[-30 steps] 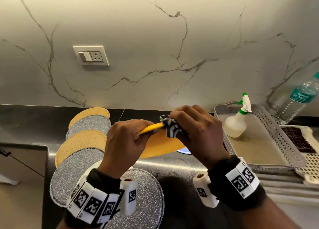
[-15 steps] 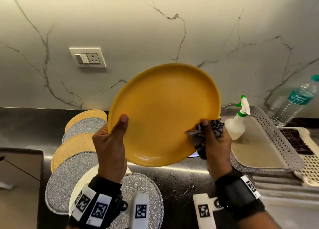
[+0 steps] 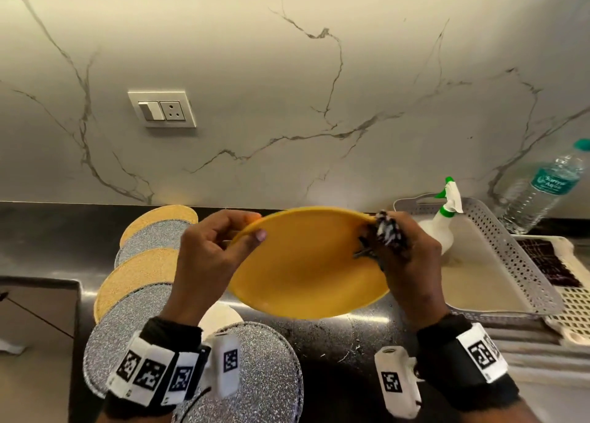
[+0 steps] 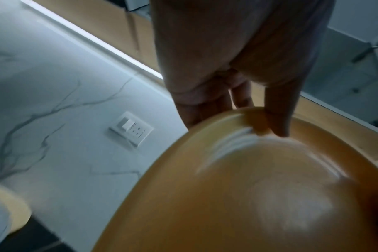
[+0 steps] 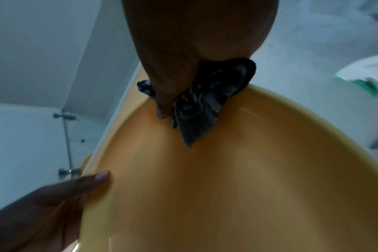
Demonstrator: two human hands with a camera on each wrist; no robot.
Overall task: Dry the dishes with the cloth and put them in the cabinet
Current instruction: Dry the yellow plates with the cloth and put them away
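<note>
Above the dark desk (image 3: 335,352), yellow plate (image 3: 306,266) held tilted: left hand (image 3: 207,263) pinching its left rim, right hand (image 3: 412,263) clenched round checked cloth (image 3: 388,231) at the right rim. Best done by turning the plate steadily, wiping rim then centre; cabinet out of sight.

Head view evenly lit and sharp, wide-angle bending at edges. Soft glare on dark counter (image 3: 335,343) below yellow plate (image 3: 306,263). Left wrist view dim, motion-blurred, streaked highlights on plate (image 4: 248,196). Right wrist view dim, soft, bluish around plate (image 5: 237,187).
</note>
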